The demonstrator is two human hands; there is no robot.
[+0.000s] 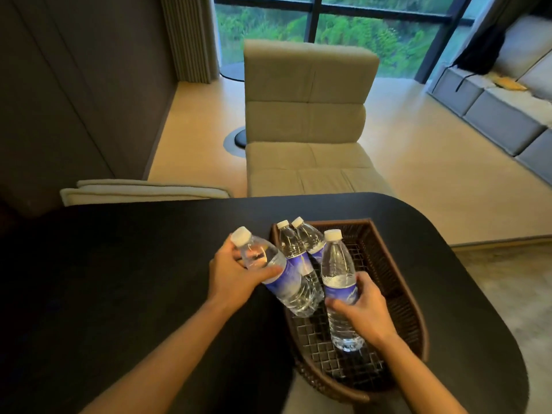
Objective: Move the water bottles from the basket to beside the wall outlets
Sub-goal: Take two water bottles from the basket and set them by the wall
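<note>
A dark brown woven basket stands on the black table at its right end. My left hand grips a clear water bottle with a blue label, tilted over the basket's left rim. My right hand holds a second bottle nearly upright above the basket floor. Two more bottles with white caps lean in the basket's far left corner, one behind the other. No wall outlets are in view.
A beige padded chair faces the table's far edge, and a second chair's back shows at the left. A grey sofa lines the right wall. A dark wall panel stands at the left, windows behind.
</note>
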